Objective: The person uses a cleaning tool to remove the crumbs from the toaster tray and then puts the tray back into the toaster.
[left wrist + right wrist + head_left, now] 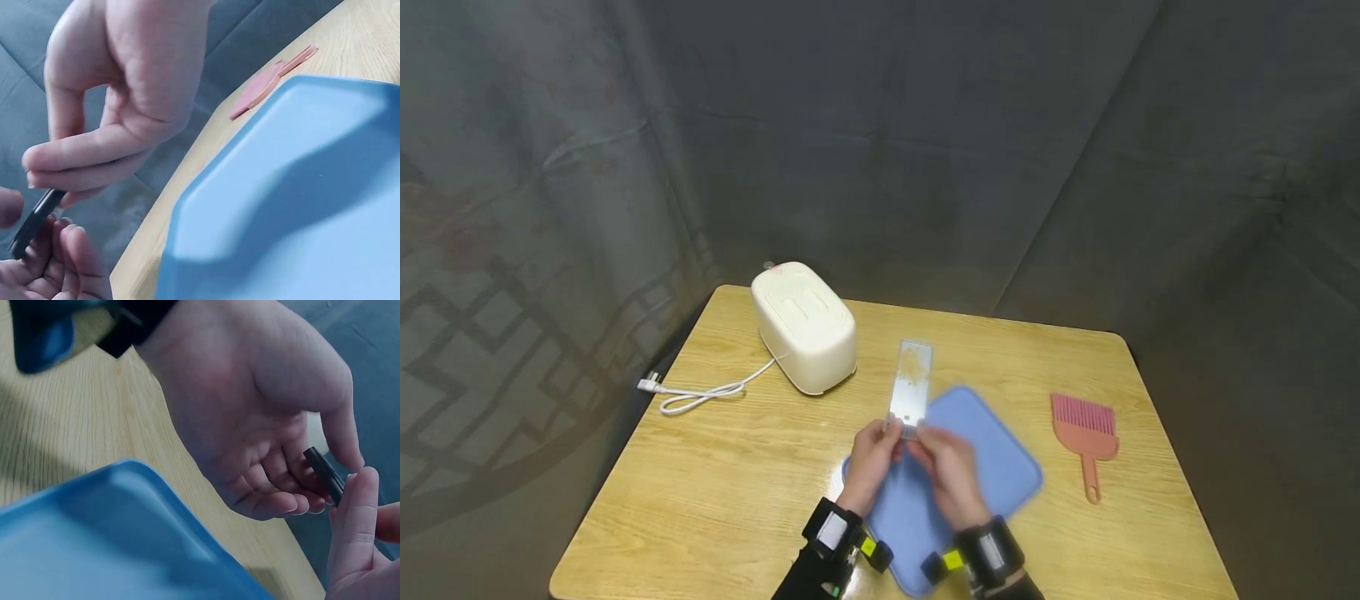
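Both hands hold the near end of a narrow metal crumb tray (908,402), which points away from me over the blue tray (992,467). Tan crumbs (913,365) are spread on its far half. My left hand (870,462) grips the left corner, thumb on top. At the right corner, my right hand (953,475), slightly blurred, pinches the edge. The right wrist view shows the crumb tray's dark edge (324,476) between the left hand's fingers (269,503) and the right hand's fingertips (362,487). From the left wrist, the right hand (125,94) shows bent at that edge.
A cream toaster (805,329) stands at the back left, its white cord (715,393) bundled beside it with the plug at the table's left edge. On the right lies a pink brush (1086,437), bristles facing away. Grey cloth (887,167) hangs behind the wooden table (700,500).
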Motion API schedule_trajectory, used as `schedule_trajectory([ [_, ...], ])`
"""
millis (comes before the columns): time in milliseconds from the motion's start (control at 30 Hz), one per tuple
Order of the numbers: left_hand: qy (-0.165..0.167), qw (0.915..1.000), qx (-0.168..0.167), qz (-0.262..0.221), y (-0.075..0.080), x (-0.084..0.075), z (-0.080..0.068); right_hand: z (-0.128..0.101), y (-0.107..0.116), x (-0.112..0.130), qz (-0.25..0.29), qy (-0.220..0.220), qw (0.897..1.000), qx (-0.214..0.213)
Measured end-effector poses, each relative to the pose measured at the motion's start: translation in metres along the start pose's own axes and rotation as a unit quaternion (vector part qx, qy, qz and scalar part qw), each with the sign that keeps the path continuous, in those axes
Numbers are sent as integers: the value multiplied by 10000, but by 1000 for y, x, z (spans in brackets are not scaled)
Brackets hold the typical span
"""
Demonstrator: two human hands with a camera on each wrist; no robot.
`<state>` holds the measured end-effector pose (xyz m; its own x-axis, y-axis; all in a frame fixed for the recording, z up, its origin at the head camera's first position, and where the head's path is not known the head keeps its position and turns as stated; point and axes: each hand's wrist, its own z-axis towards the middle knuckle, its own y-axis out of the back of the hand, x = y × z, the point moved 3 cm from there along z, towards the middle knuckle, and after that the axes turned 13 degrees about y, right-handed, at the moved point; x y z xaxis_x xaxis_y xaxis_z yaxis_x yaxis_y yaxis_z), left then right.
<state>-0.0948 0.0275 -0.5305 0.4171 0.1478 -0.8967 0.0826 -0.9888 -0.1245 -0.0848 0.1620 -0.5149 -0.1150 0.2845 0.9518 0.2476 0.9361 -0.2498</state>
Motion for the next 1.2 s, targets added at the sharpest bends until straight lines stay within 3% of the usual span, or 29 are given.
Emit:
schedule_trajectory([
  [600, -197, 9972, -416, 583, 6, -1, 3, -9, -7, -2, -209, -177, 9979, 589],
  [967, -216, 9968, -609, 467, 10, -4, 8, -18, -16, -5, -174, -199, 9960, 858],
  [1200, -178, 9972, -470, 552, 12, -4, 10, -19, -14, -3, -270, -213, 9939, 1051],
])
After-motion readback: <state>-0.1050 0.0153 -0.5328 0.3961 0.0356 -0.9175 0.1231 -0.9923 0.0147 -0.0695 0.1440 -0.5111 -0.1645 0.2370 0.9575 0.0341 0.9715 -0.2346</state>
